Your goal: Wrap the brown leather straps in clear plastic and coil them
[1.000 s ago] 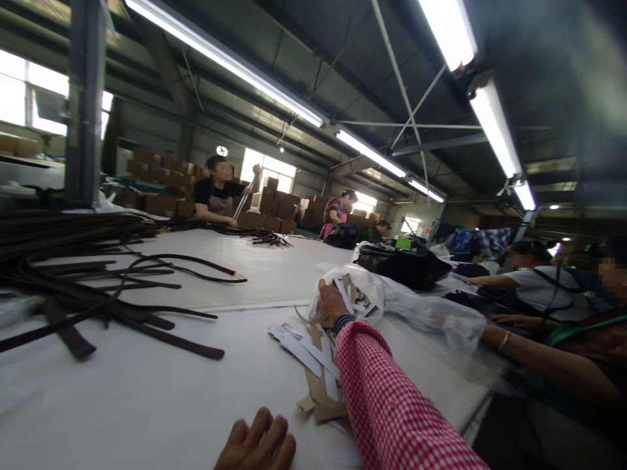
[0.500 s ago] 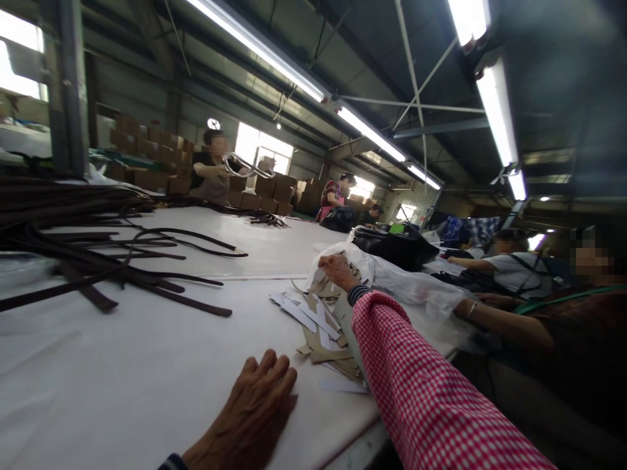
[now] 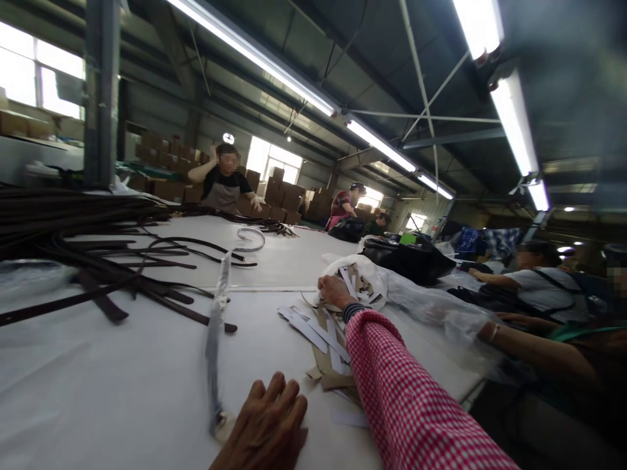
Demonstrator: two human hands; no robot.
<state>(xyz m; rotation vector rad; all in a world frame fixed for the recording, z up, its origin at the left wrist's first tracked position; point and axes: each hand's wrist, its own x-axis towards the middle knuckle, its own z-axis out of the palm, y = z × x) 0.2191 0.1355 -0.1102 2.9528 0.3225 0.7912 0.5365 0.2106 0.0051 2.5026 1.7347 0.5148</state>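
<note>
1. Left hand (image 3: 267,424): flat, fingers loosely spread on white tabletop (image 3: 98,391); blurred grey strap (image 3: 214,339) just beside it.
2. Right hand (image 3: 334,290): on white and tan card strips (image 3: 313,331) at clear plastic bag (image 3: 426,303) mouth; cannot tell grip.

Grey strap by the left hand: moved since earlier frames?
Yes. The grey strap came down the table from its far end, past the dark straps, to the left hand.

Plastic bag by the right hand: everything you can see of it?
The plastic bag is clear, crumpled film lying on its side on the white table, mouth toward the wearer. White and tan card strips show inside and spill out. The right hand rests at its mouth; a black bag sits behind.
</note>
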